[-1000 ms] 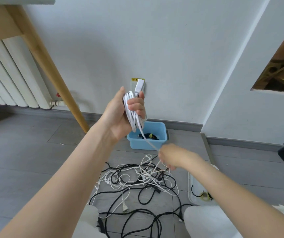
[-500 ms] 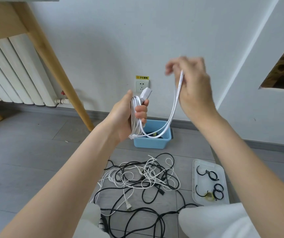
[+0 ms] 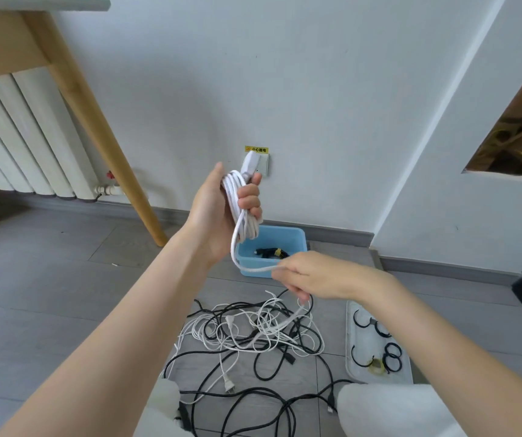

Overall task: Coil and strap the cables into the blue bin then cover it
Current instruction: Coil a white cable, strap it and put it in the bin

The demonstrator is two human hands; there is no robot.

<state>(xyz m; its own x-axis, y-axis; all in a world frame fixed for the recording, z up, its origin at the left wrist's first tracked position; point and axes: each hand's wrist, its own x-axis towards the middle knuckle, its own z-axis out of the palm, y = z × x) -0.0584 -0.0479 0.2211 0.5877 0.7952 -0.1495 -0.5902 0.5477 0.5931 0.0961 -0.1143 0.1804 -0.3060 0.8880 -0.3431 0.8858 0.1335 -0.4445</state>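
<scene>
Down on the grey floor, tangled black and white cables [image 3: 247,335] before blue bin [image 3: 272,247] at the wall, left hand [image 3: 221,212] clenched around white cable coil [image 3: 240,203], right hand [image 3: 310,275] pinching its loose run.

Grey tiled floor [image 3: 48,294] carries: blue bin [image 3: 297,239] at 12 o'clock, tangled cables [image 3: 253,339] centre, lid [image 3: 349,342] at 3 o'clock.
</scene>
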